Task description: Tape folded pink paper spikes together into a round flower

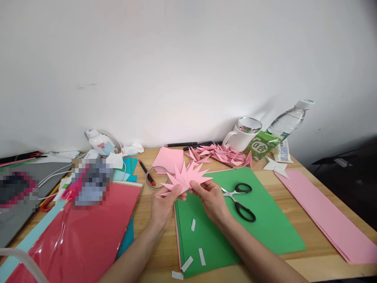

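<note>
Both my hands hold up a pink folded-paper fan of pointed pieces point(186, 177) above the near middle of the wooden table. My left hand point(163, 204) pinches its lower left edge with closed fingers. My right hand point(209, 198) grips its lower right side, fingers curled. Beneath them lies a green paper sheet point(265, 228) with small white strips point(193, 225) on it. Black-handled scissors point(240, 201) rest on the green sheet just right of my right hand. A pile of folded pink triangles point(224, 154) and a stack of pink squares point(168, 159) sit behind.
A red plastic-wrapped paper pack point(85, 232) lies at left, a tape ring point(153, 177) and red pen point(147, 173) beside it. Long pink sheets point(324, 212) cover the right edge. A white mug point(243, 133), a water bottle point(282, 125) and a white paper star point(276, 166) stand at the back right.
</note>
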Available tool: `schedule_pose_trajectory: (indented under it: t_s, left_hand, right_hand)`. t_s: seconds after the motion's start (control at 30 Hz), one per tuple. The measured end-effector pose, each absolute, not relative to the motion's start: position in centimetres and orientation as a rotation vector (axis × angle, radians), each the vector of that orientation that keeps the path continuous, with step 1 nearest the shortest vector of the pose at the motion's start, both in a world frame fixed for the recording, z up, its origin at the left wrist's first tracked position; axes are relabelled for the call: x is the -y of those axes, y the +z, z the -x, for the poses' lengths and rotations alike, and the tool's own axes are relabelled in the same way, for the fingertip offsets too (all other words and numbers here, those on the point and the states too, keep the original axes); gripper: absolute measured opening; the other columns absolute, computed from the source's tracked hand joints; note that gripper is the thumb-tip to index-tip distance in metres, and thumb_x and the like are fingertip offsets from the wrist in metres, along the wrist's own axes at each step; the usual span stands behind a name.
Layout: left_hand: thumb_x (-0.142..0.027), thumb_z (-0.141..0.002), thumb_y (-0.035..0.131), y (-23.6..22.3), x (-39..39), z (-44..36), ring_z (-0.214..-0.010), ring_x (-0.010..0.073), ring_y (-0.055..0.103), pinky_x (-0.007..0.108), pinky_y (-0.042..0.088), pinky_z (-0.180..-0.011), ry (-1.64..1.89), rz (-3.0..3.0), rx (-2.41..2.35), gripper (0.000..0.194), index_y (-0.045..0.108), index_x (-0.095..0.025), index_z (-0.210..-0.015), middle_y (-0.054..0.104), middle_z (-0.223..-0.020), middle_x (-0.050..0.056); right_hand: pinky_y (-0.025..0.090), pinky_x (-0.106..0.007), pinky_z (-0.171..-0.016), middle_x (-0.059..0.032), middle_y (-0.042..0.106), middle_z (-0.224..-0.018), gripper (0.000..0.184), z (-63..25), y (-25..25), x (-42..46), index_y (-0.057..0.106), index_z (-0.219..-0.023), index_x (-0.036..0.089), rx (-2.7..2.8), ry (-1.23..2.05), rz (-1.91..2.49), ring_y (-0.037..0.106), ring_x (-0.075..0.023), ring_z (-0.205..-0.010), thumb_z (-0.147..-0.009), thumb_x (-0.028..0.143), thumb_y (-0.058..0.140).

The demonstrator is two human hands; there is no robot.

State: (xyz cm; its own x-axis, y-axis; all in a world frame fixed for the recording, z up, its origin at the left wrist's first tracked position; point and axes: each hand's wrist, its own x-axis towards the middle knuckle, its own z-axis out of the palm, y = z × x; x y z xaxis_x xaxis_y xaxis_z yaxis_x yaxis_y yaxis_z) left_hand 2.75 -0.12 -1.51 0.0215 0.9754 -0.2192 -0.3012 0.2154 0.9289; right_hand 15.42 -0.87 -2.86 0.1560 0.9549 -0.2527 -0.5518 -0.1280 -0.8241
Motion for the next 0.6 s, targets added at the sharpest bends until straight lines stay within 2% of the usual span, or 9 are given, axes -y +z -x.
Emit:
schedule_pose_trajectory:
  t_s: [0.1,0.2,0.3,0.37,0.47,0.6]
  left_hand:
    - [-0.028,-0.062,0.077,-1.5,0.4,-2.8,-0.067,0.0190,0.066,0.031,0.055,-0.064,1.125,-0.899,-1.026,0.018,0.074,-0.015,-0.074,0.073,-0.073,0.006]
    - [-0.019,-0.059,0.077,-1.2,0.5,-2.5,-0.087,0.0220,0.066,0.032,0.054,-0.077,1.034,-1.031,-0.944,0.024,0.075,-0.017,-0.083,0.074,-0.094,0.008]
    - [-0.015,-0.065,0.067,-1.0,0.1,-2.0,-0.092,0.0215,0.066,0.033,0.052,-0.081,1.027,-1.067,-0.923,0.030,0.074,-0.018,-0.094,0.072,-0.104,0.010]
    - [-0.012,-0.064,0.063,-1.0,-0.4,-1.5,-0.091,0.0222,0.067,0.034,0.052,-0.081,1.090,-0.994,-0.940,0.031,0.074,-0.016,-0.092,0.073,-0.101,0.011]
    - [-0.007,-0.053,0.062,-1.3,-1.7,-0.5,-0.080,0.0204,0.068,0.033,0.052,-0.077,1.198,-0.827,-1.021,0.031,0.074,-0.013,-0.081,0.074,-0.090,0.011]
    - [-0.007,-0.047,0.063,-1.6,-3.5,1.2,-0.074,0.0187,0.067,0.033,0.052,-0.075,1.387,-0.691,-1.146,0.023,0.071,-0.013,-0.068,0.073,-0.075,0.007]
  right_hand:
    - [0.051,-0.027,-0.064,-0.0013,0.070,-0.074,0.028,-15.8,-2.4,0.7,0.069,-0.076,0.017,0.504,1.377,0.907,0.061,-0.0127,-0.064,-0.061,0.036,0.083]
    - [0.052,-0.029,-0.069,-0.0022,0.071,-0.085,0.028,-17.0,-2.0,0.1,0.068,-0.080,0.019,0.410,1.349,0.827,0.063,-0.0152,-0.075,-0.062,0.035,0.082]
    - [0.051,-0.027,-0.067,-0.0011,0.072,-0.087,0.027,-18.4,-1.9,-0.5,0.066,-0.080,0.020,0.372,1.332,0.845,0.064,-0.0146,-0.074,-0.062,0.034,0.081]
    - [0.049,-0.024,-0.059,-0.0001,0.071,-0.081,0.032,-19.0,-2.0,-0.6,0.067,-0.088,0.020,0.437,1.327,0.908,0.062,-0.0125,-0.066,-0.063,0.035,0.080]
    - [0.045,-0.021,-0.052,0.0003,0.070,-0.073,0.040,-19.0,-2.1,-0.5,0.067,-0.095,0.018,0.600,1.410,1.011,0.059,-0.0109,-0.056,-0.063,0.038,0.080]
    - [0.046,-0.023,-0.060,-0.0015,0.072,-0.076,0.034,-18.3,-2.1,-0.1,0.071,-0.082,0.016,0.897,1.496,1.122,0.062,-0.0137,-0.065,-0.065,0.045,0.076]
